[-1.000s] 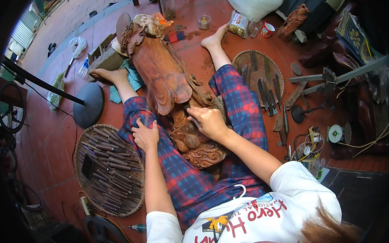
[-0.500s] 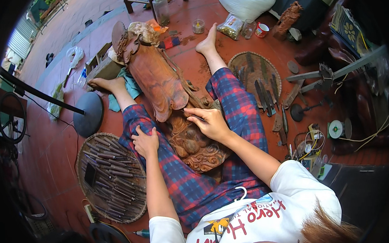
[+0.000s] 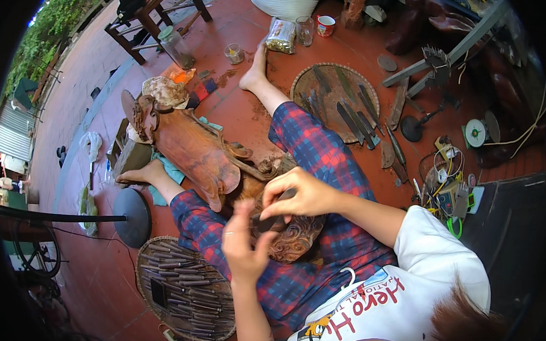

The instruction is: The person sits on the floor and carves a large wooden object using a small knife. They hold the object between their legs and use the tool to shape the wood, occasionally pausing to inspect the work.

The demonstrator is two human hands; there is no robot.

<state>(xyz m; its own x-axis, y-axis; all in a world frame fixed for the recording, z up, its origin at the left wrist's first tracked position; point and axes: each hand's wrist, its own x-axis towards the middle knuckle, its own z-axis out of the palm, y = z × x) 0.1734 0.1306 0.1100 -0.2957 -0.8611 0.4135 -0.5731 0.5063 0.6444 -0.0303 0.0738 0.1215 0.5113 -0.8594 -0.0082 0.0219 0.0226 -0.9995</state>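
Note:
A brown carved wooden statue (image 3: 189, 143) lies between my outstretched legs, its ornate swirled base (image 3: 297, 239) close to my lap. Over this base my right hand (image 3: 307, 196) is closed on a slim dark carving tool (image 3: 286, 195); its working end is hidden by the fingers. My left hand (image 3: 245, 248) is raised just beside the right one, fingers stretched upward, thumb apart, holding nothing visible. The fingertips are slightly blurred, and I cannot tell whether they touch the tool.
A round woven tray (image 3: 187, 290) of wooden-handled chisels lies left, near a black lamp base (image 3: 130, 217). Another tray (image 3: 334, 101) with flat blades sits right. Beyond my feet stand a glass jar (image 3: 176, 50), a red-and-white cup (image 3: 326, 25) and a small stool (image 3: 151, 23). Cables (image 3: 446, 169) tangle at right.
My left hand has lifted off my left thigh and come over beside the right. The right hand has moved nearer over the base, still gripping the tool. The view has shifted.

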